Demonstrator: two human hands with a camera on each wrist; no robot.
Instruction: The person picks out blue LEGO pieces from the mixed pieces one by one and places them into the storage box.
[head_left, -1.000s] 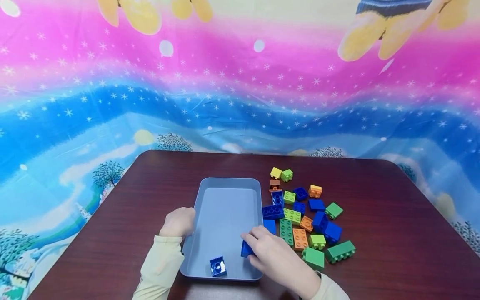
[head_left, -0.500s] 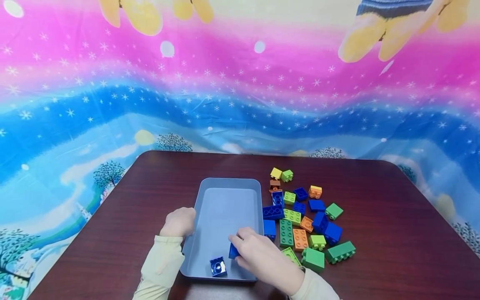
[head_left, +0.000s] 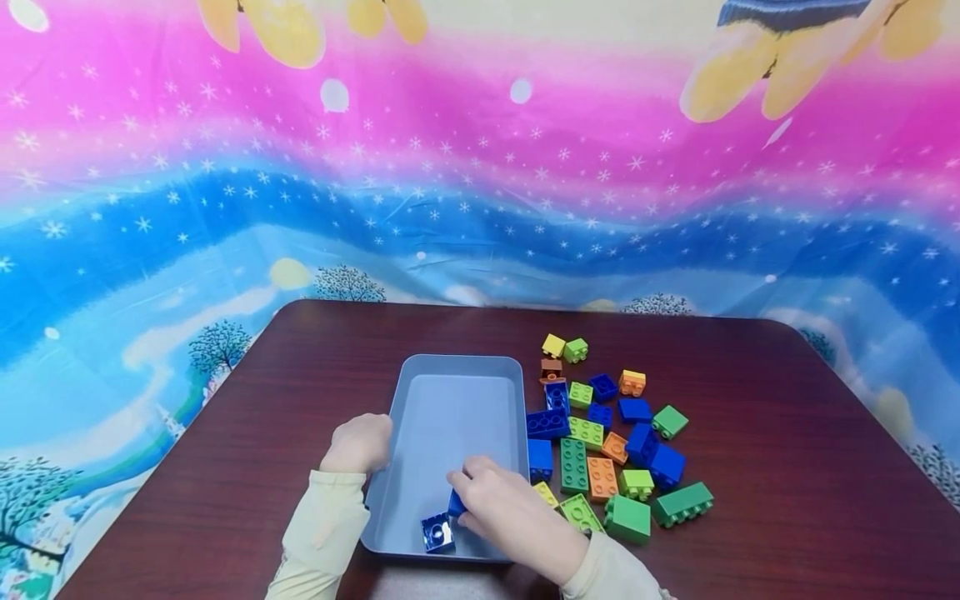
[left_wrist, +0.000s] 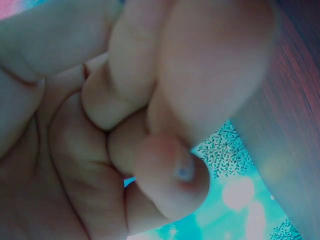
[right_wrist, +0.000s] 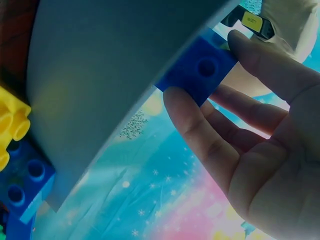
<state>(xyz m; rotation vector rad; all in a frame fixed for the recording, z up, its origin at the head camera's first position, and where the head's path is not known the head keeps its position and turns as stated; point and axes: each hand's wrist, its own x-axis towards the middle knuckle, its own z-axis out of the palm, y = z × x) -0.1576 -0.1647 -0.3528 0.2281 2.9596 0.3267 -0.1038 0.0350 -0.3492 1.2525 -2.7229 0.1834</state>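
In the head view, my right hand is over the near part of a grey tray, pinching a blue toy brick. The right wrist view shows this blue brick between thumb and fingertips, a round stud facing the camera. Just left of it, a second blue brick lies in the tray with its hollow underside up. My left hand grips the tray's left rim. Its curled fingers fill the left wrist view, where the rim itself is hidden.
Right of the tray, loose bricks are spread over the dark wooden table, among them a long green brick, an orange brick and a yellow brick. A printed cloth hangs behind the table.
My right hand has moved left across the tray with the blue brick, close to the one lying there. Yellow and lime bricks have come into view behind it. My left hand has stayed put.
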